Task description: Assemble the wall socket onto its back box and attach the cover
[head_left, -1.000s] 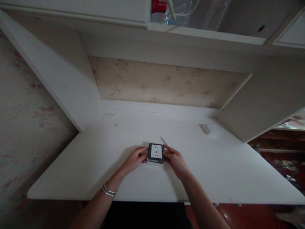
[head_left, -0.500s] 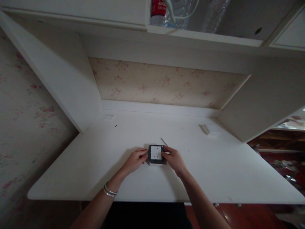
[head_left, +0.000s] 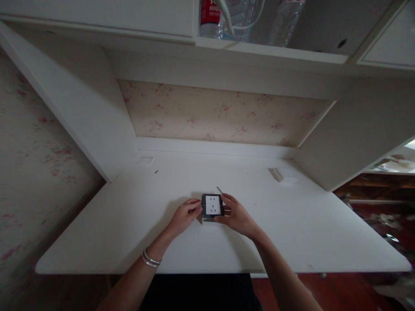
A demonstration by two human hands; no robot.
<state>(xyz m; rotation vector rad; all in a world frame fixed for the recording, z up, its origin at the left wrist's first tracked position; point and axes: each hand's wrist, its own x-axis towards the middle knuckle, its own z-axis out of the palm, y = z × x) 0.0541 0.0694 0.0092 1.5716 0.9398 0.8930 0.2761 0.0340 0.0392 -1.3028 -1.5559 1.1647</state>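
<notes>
A small square wall socket point(head_left: 212, 205), white face in a dark frame, is held just above the white desk point(head_left: 292, 233), with a pale plate under its near edge. My left hand point(head_left: 185, 216) grips its left side, fingers curled; bangles circle that wrist. My right hand point(head_left: 236, 215) grips its right side with thumb and fingers. A thin metal tool point(head_left: 219, 190) lies on the desk just behind the socket.
A small white block point(head_left: 281, 174) lies at the back right of the desk. A tiny dark screw point(head_left: 156, 172) rests at the back left. Overhead, a shelf holds a red-labelled bottle point(head_left: 209, 15) and clear plastic bottles. Side panels flank the desk.
Both hands have kept hold of the socket, which has tipped up slightly at its near edge. The view has drifted a little to the right.
</notes>
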